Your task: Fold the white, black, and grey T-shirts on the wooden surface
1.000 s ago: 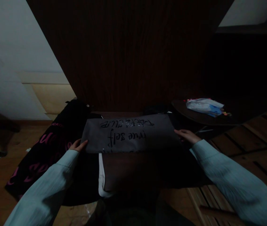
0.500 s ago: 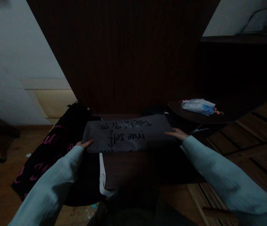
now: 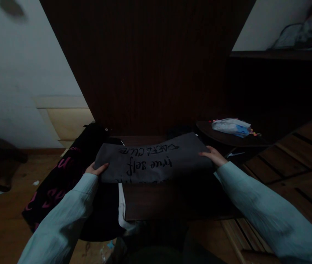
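Between my hands is a folded grey cloth (image 3: 150, 161), a wide flat strip with black lettering that appears upside down; "true self" can be read on it. My left hand (image 3: 97, 169) grips its left end, thumb on top and fingers hidden underneath. At the right end my right hand (image 3: 213, 156) pinches it the same way. The cloth is held above a dark wooden surface (image 3: 150, 201), and its middle sags a little. What garment or bag it is cannot be made out.
Black fabric with pink letters (image 3: 59, 179) hangs at the left. A white strap (image 3: 121, 207) lies on the near surface. On a rounded dark shelf (image 3: 219, 137) at right rests a blue-and-white plastic packet (image 3: 231, 127). A tall dark wood panel (image 3: 150, 66) stands behind.
My right hand has shifted slightly outward and my left hand slightly leftward, both still holding the cloth. The cloth's upper right corner now rises higher. The camera view has shifted a little.
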Motion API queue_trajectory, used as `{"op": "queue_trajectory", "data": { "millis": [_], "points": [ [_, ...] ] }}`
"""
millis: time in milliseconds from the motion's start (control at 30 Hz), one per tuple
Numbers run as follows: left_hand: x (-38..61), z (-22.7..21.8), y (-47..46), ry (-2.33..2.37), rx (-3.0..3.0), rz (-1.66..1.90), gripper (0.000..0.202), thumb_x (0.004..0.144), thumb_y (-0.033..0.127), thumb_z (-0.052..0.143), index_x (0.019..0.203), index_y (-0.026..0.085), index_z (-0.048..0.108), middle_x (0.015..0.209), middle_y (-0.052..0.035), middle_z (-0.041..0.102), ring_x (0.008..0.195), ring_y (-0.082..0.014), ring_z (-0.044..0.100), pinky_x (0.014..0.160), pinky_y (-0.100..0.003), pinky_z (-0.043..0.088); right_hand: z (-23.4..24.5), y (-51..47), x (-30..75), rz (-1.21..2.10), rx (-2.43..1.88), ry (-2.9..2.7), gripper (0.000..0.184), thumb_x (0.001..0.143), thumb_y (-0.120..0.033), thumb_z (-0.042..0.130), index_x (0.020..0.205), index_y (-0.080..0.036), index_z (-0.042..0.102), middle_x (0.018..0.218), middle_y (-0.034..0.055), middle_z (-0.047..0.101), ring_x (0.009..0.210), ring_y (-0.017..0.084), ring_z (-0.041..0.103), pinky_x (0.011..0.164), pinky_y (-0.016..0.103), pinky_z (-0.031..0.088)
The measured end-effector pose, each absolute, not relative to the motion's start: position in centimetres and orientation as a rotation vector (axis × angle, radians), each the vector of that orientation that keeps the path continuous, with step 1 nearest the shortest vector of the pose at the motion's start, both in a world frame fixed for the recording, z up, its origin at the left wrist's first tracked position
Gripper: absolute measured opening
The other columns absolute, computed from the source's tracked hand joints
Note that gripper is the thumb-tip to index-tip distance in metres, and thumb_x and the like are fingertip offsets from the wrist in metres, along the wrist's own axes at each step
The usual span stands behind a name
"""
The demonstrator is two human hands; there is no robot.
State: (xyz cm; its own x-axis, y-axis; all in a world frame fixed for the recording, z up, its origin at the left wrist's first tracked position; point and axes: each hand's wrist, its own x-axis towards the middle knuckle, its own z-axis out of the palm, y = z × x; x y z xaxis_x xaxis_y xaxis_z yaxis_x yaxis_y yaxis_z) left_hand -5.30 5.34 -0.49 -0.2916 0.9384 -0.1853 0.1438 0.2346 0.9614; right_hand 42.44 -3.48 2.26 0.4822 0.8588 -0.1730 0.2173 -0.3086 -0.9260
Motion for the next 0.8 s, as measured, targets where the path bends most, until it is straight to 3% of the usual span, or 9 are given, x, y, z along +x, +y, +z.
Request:
{"op": "queue_trajectory", "data": {
  "millis": [233,333,433,533,600,800],
  "points": [
    [-7.1,-2.8,3.8,1.662,1.162,1.068,0.061,0.063,0.037,0.068,0.119,0.022,0.048,0.111,-0.0097,0.059,0.100,-0.0235,0.059,0.083,-0.032,0.051,0.0,-5.2,42.0,0.800,-1.910,-1.080,0.079,0.060,-0.043,0.068,0.128,-0.018,0.036,0.110,0.0124,0.058,0.097,0.025,0.059,0.084,0.038,0.050],
    [-7.9,-3.7,3.6,1.556,1.384,1.058,0.079,0.061,0.037,0.068,0.131,0.025,0.035,0.125,-0.0095,0.051,0.115,-0.0251,0.049,0.096,-0.037,0.042,0.2,-6.2,41.4,0.466,-1.949,-1.411,0.087,0.059,-0.046,0.067,0.132,-0.015,0.031,0.123,0.0170,0.049,0.108,0.029,0.053,0.091,0.046,0.044],
    [-9.2,-4.4,3.5,1.368,1.773,1.024,0.096,0.053,0.033,0.069,0.137,0.022,0.025,0.136,-0.0089,0.040,0.127,-0.0261,0.034,0.107,-0.039,0.028,0.9,-7.9,40.4,0.074,-1.761,-1.926,0.079,0.062,-0.039,0.066,0.131,-0.016,0.035,0.132,0.0157,0.041,0.121,0.030,0.041,0.099,0.048,0.036],
    [-10.2,-5.2,3.3,1.219,2.075,0.924,0.083,0.056,0.028,0.061,0.134,0.019,0.033,0.127,-0.0098,0.046,0.123,-0.0269,0.040,0.106,-0.038,0.030,0.7,-9.0,39.7,-0.025,-1.599,-2.371,0.060,0.065,-0.018,0.056,0.123,-0.015,0.044,0.130,0.0135,0.044,0.121,0.025,0.041,0.100,0.044,0.036],
    [-10.5,-5.5,3.1,1.266,2.209,0.855,0.071,0.058,0.022,0.055,0.128,0.018,0.041,0.115,-0.0093,0.051,0.113,-0.0258,0.049,0.100,-0.036,0.037,-0.1,-9.1,39.9,-0.096,-1.623,-2.495,0.057,0.060,-0.007,0.049,0.117,-0.013,0.049,0.130,0.0141,0.045,0.119,0.024,0.043,0.099,0.043,0.037],
    [-10.3,-5.1,3.3,1.597,2.310,0.709,0.053,0.066,0.017,0.047,0.119,0.020,0.051,0.099,-0.0049,0.052,0.092,-0.0201,0.058,0.084,-0.029,0.047,-2.0,-7.5,42.6,-0.337,-1.805,-2.428,0.056,0.061,-0.005,0.045,0.115,-0.010,0.053,0.124,0.0161,0.050,0.115,0.026,0.047,0.095,0.044,0.039]
  ]
}}
